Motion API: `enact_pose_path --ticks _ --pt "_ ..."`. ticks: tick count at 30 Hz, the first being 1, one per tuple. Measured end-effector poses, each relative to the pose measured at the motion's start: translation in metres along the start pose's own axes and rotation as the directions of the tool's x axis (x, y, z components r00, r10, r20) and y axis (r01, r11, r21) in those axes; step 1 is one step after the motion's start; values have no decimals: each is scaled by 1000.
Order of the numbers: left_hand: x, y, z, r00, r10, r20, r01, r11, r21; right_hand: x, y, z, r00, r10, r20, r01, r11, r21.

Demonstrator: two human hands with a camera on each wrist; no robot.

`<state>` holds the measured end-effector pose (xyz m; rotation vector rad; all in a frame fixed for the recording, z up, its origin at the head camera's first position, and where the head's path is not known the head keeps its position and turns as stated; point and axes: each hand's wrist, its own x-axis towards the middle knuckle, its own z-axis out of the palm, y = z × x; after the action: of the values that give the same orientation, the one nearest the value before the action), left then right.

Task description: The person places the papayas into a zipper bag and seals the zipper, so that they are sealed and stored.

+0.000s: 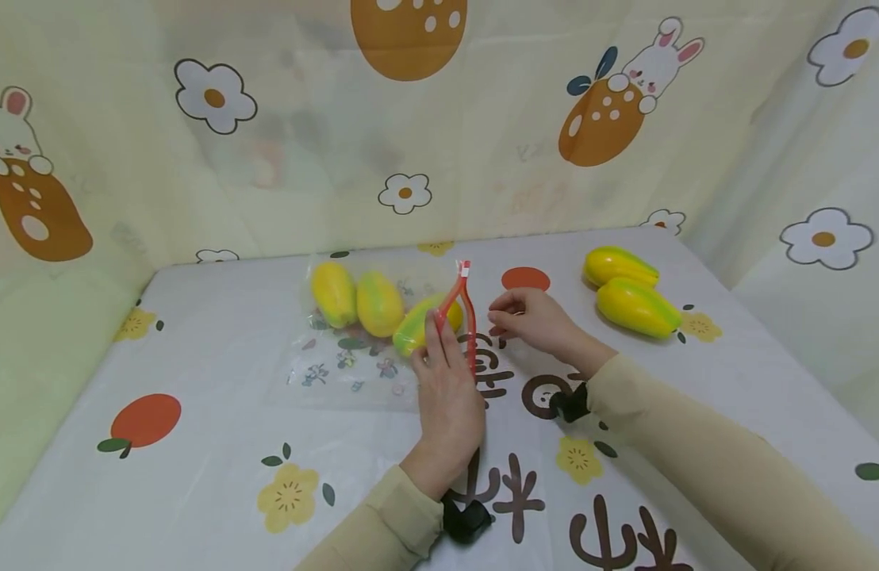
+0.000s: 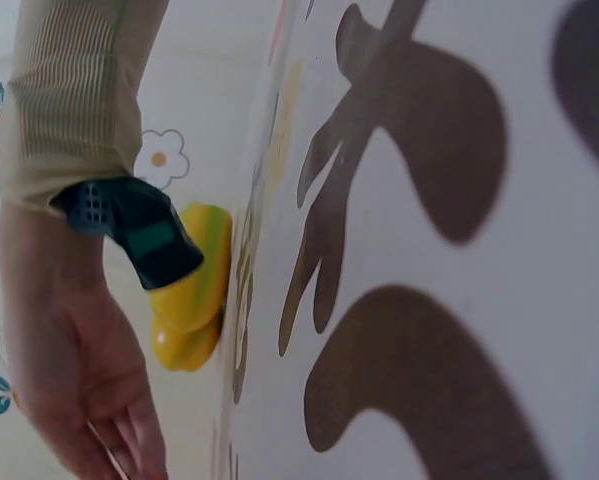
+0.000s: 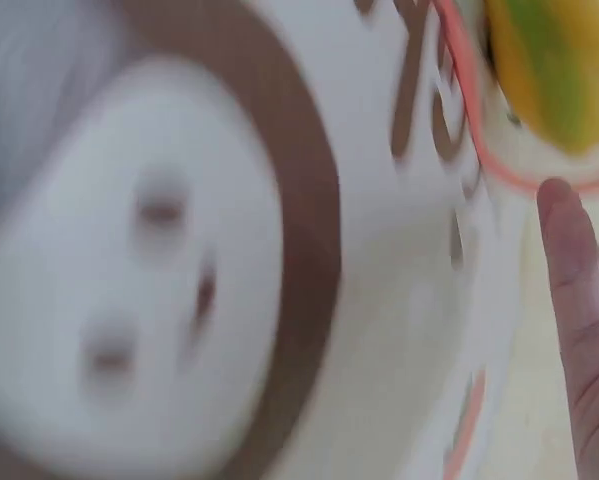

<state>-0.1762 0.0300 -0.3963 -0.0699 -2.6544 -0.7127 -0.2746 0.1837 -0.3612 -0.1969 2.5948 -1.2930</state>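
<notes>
A clear printed plastic bag [image 1: 339,381] with a red edge [image 1: 472,317] lies on the cloth, its mouth parted towards the right. Inside are three yellow-green papaya-like fruits, one of them a fruit [image 1: 378,304] in the middle. My left hand [image 1: 450,404] is at the mouth, straight fingers touching the red edge; in the right wrist view a fingertip [image 3: 557,195] meets that edge beside a fruit [image 3: 554,70]. To the right of the mouth, my right hand [image 1: 535,321] hovers with loosely bent fingers and nothing in them; the left wrist view shows this hand [image 2: 79,370] too.
Two more yellow-green fruits, one behind [image 1: 618,266] and one in front [image 1: 638,308], lie together at the back right. A patterned cloth [image 1: 218,476] covers the table, and a printed curtain [image 1: 482,127] hangs behind it. Each wrist wears a black camera.
</notes>
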Motion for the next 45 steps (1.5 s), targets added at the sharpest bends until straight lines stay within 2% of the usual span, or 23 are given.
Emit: enact_pose_path --ticks 5,10,15,20,25,31,34,36,42,43,45 --pt "1 -1 -1 1000 -8 -6 8 1000 -5 -10 10 -33 1000 -11 11 11 999 32" --pt "2 0 -2 1000 -10 5 10 1000 -15 -26 18 -66 1000 -19 -16 18 999 -40" --pt "3 2 -4 999 -19 29 19 1000 -17 -42 33 -100 997 -36 -69 28 993 -116" --pt "2 3 -5 999 -16 33 17 1000 -15 -55 53 -129 987 -31 -160 3 985 -171" --pt "3 3 -7 999 -17 38 18 999 -27 -65 72 -148 972 -3 -234 -56 968 -243" --pt "3 2 -8 998 -28 55 30 999 -34 -59 92 -154 969 -27 -247 -59 940 -336" --pt "3 2 -8 998 -34 58 36 999 -32 -51 94 -148 969 -69 -238 -36 911 -411" --pt "3 2 -8 998 -37 56 39 999 -35 -45 93 -143 969 -95 -228 -27 876 -481" --pt "3 3 -9 998 -38 54 41 998 -56 -33 91 -131 971 -162 -174 -8 708 -707" --pt "3 3 -9 998 -37 55 40 998 -56 -32 90 -129 972 -167 -167 -7 688 -726" --pt "3 3 -10 998 -34 54 37 998 -53 -32 90 -126 972 -170 -161 -6 671 -742"
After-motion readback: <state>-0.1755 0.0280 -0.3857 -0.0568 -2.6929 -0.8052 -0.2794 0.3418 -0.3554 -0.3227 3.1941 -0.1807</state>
